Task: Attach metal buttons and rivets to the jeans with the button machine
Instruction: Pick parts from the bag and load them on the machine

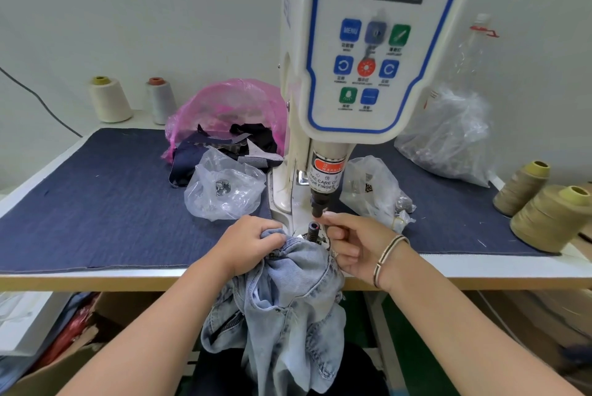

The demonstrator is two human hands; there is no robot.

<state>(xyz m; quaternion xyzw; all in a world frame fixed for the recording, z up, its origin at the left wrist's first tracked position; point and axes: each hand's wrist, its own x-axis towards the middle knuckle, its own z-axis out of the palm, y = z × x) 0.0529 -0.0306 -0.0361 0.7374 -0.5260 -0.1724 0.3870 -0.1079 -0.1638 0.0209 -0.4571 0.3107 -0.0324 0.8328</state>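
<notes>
Two bare forearms reach in from the bottom edge toward the button machine (368, 53). Left hand (246, 245) grips a bunched fold of pale jeans (288, 299), fingers curled into the denim just left of the lower die (313, 230). Right hand (352, 245), a bracelet (389, 259) at the wrist, has its fingers curled, forefinger and thumb pinched together beside the punch (317, 208); whether they hold a button or rivet cannot be told. Jeans lie gathered at the die and hang off the table edge (96, 280) between the arms. Punch stands above the die, apart from it, under a finger-warning label (325, 176). Clear bags (224, 190) of metal parts sit either side of the machine's base on a dark denim mat (96, 203). Behind, a pink bag (230, 107) holds fabric scraps. Thread cones stand at the back left (110, 101) and far right (551, 219).
</notes>
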